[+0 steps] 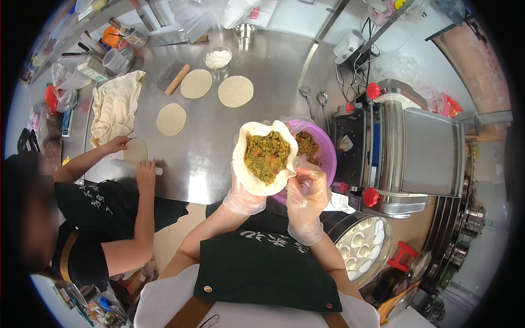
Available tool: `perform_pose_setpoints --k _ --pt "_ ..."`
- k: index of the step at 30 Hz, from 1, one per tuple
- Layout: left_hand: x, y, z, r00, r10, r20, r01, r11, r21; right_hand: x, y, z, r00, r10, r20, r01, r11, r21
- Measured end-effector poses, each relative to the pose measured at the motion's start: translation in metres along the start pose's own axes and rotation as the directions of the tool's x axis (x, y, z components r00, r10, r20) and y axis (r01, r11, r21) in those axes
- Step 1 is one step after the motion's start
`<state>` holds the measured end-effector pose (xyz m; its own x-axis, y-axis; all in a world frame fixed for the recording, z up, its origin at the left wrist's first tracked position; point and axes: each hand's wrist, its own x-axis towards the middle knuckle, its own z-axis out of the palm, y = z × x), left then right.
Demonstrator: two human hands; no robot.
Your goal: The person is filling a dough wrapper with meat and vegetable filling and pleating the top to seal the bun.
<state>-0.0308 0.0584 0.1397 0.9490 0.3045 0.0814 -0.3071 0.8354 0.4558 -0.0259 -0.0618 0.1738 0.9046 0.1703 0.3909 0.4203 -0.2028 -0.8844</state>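
A round dough wrapper (240, 170) with a wavy rim is cupped in my gloved left hand (244, 198), which supports it from below. Greenish-brown filling (267, 156) with orange bits lies heaped in its middle. At the wrapper's lower right rim, my gloved right hand (307, 195) pinches the dough into a small fold. The left fingers are mostly hidden under the dough. Behind my right hand stands a purple bowl (330, 156) with more of the filling, partly covered by the wrapper and hand.
Flat dough rounds (235, 91) and a small bowl of white paste (218, 58) lie on the steel table (219, 128). At left, a co-worker's hands use a rolling pin (158, 170) near a cloth (115, 106). Rightward stand a dough-rolling machine (432, 150) and a round tray of shaped buns (387, 249).
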Motion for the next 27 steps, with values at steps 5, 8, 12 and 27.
perform_pose_setpoints --k 5,8,12,27 --pt "-0.004 0.014 0.017 0.979 -0.191 -0.072 0.143 0.893 -0.426 0.005 0.001 -0.009 0.998 -0.063 0.026 0.063 0.998 0.01" --pt "-0.006 0.016 0.018 0.988 -0.156 -0.01 0.139 0.905 -0.403 0.019 -0.014 -0.017 0.979 -0.121 0.165 0.143 0.981 -0.128" --pt "-0.005 0.026 0.019 0.938 -0.312 -0.153 0.265 0.927 -0.264 0.021 -0.019 -0.018 0.972 -0.097 0.214 0.134 0.977 -0.164" --pt "-0.014 0.061 0.001 0.808 -0.534 -0.247 0.573 0.81 0.125 0.017 -0.012 -0.01 0.966 -0.057 0.25 0.09 0.988 -0.122"
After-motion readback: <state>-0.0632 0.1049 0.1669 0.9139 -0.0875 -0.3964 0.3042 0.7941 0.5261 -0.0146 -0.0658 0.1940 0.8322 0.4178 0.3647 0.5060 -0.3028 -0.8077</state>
